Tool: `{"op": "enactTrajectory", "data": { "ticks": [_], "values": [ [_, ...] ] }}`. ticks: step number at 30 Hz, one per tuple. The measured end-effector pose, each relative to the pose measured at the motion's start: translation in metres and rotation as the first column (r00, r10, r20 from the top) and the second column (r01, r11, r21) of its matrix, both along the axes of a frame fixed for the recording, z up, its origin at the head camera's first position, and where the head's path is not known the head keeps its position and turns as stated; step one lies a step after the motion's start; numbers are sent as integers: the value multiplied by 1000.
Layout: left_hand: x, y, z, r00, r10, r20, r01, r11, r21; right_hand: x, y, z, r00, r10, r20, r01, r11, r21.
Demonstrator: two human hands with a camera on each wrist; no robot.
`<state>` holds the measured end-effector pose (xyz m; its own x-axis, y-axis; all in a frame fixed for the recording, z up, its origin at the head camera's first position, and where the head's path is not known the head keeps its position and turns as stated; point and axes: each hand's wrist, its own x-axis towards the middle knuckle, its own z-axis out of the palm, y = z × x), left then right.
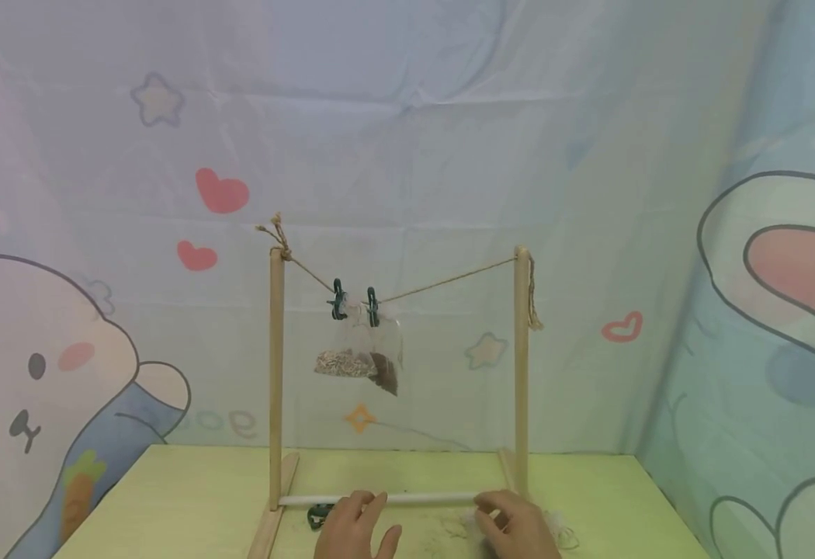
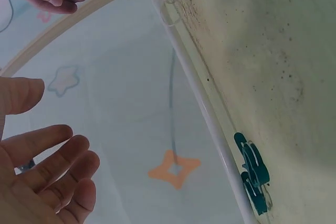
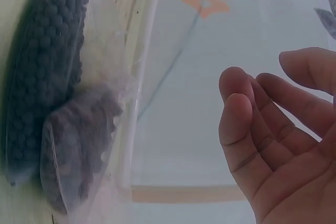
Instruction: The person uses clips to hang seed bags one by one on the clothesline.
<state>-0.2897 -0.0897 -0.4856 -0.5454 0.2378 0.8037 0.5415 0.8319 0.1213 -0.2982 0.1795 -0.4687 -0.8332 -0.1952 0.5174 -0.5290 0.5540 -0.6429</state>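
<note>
My left hand (image 1: 358, 532) hovers over the table's near side with fingers loosely bent, holding nothing. To its left lie dark green spring clips (image 2: 254, 169) beside a white rod. My right hand (image 1: 519, 528) is held up in the air, fingers relaxed and nothing between them. In the right wrist view, a clear bag of dark round beads (image 3: 47, 40) and a smaller bag of dark dried pieces (image 3: 79, 150) lie on the table. Two clear bags, one with pale grainy bits (image 1: 345, 363) and one with dark contents (image 1: 383, 374), hang from twine (image 1: 449, 278) by green clips (image 1: 372, 307).
Two wooden posts (image 1: 276, 373) on wooden feet carry the twine, with the white rod (image 1: 435, 498) joining them low down. The pale yellow table (image 1: 170, 497) has dark specks scattered on it. Behind hangs a cartoon-printed cloth (image 1: 414, 155).
</note>
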Motion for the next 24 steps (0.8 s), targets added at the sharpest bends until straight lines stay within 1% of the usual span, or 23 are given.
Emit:
{"op": "enactTrajectory", "data": {
  "ticks": [2,5,7,11,14,16,18,20,21,24],
  "values": [
    [-2,-3,-1,999,-18,49,19,1000,-19,-2,-2,-3,998,57,9,-57,998,20],
    [-6,-11,-3,993,-26,118,31,999,-36,-5,-11,-7,992,127,21,-128,990,50],
    [-10,-18,-5,984,-14,176,22,999,-42,-4,-20,-7,983,166,72,-171,983,67],
    [-16,-33,-10,967,24,255,-14,999,-43,0,-42,-4,957,217,194,-230,972,43],
    [-22,-43,-15,952,49,302,-38,998,-43,1,-58,-2,937,264,230,-275,961,16],
    [-25,-49,-18,934,64,352,-54,998,-38,1,-66,-2,926,301,227,-312,950,15],
    [-29,-54,-21,908,79,412,-67,997,-44,1,-72,-2,917,336,214,-350,936,33],
    [-31,-58,-22,877,92,471,-79,996,-49,-1,-76,-3,911,363,199,-379,924,50],
    [-32,-59,-22,859,96,503,-80,995,-53,-1,-77,-4,908,376,186,-392,918,59],
    [-35,-60,-22,810,94,579,-68,995,-67,-3,-81,-8,899,412,148,-425,903,70]
  ]
}}
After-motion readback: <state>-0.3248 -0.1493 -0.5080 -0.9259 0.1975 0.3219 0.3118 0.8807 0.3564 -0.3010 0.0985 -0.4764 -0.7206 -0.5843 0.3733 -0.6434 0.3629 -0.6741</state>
